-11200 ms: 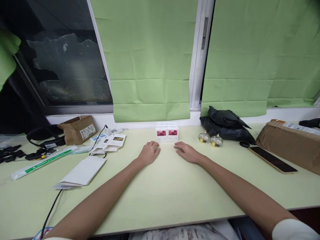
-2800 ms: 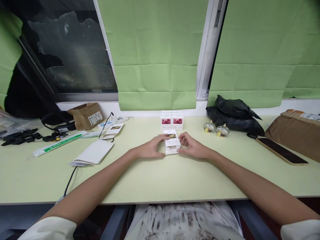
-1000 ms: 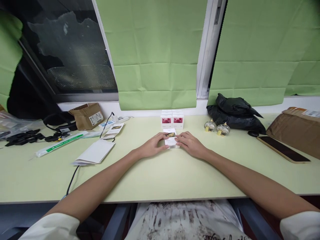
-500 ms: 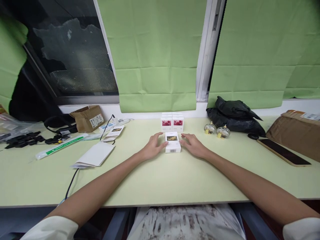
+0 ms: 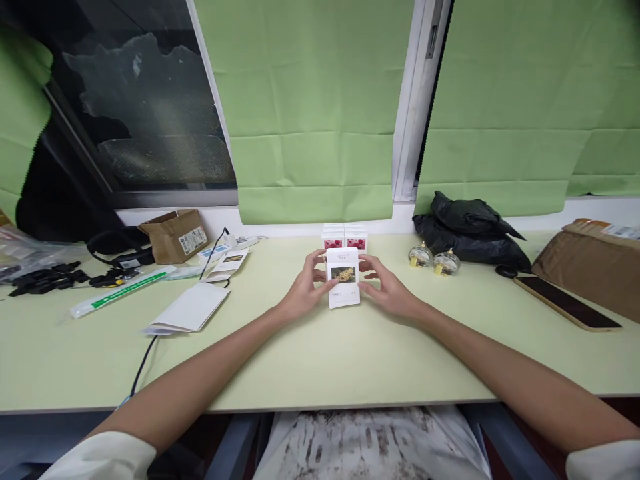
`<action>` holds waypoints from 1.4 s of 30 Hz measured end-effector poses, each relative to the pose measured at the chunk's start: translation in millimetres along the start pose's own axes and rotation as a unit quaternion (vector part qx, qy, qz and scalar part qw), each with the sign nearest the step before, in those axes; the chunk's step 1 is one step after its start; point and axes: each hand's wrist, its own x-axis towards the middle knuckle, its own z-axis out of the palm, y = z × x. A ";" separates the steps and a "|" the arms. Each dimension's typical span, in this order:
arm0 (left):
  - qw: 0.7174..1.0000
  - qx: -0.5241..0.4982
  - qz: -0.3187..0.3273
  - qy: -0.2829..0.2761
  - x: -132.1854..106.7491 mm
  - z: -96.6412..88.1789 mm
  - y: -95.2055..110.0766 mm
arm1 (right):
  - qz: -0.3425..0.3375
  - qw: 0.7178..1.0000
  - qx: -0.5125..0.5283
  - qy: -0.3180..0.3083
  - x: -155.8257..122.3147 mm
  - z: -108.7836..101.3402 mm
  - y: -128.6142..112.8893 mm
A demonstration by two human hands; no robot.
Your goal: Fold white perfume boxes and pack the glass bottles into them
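A small white box (image 5: 343,277) with a gold picture on its front stands upright on the pale green table (image 5: 320,360), held between both hands. My left hand (image 5: 305,291) grips its left side with curled fingers. Its right side is gripped by my right hand (image 5: 389,291). Just behind it sits a stack of white boxes with red pictures (image 5: 345,241), partly hidden by the held box.
Two round glass bottles with gold caps (image 5: 433,261) and a black bag (image 5: 470,233) lie to the right, with a phone (image 5: 567,302) and a brown parcel (image 5: 590,267) beyond. Left are folded white paper (image 5: 187,309), flat cartons (image 5: 227,261), a cardboard box (image 5: 173,233) and a black cable (image 5: 145,357).
The white box lay flat on the table half a second ago with both hands beside it; now both hands hold it stood upright, picture side facing me.
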 end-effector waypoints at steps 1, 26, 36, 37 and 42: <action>1.000 0.008 0.009 0.004 -0.4 0.3 2.6 | -0.006 1.000 -0.004 0.005 -0.4 -0.4 -2.4; 0.967 0.204 0.131 0.078 -0.9 -3.6 8.0 | -0.043 0.996 -0.052 0.062 1.8 -5.3 -7.1; 0.974 0.199 0.106 0.023 -4.5 -4.9 17.1 | -0.038 0.997 -0.036 0.052 0.7 -6.4 -14.4; 0.977 0.187 0.103 0.018 -4.7 -5.4 17.7 | -0.033 0.998 -0.018 0.048 0.4 -6.6 -15.3; 0.989 0.130 0.070 0.016 -4.2 -9.9 16.5 | -0.015 0.999 0.042 0.029 -0.8 -8.0 -18.9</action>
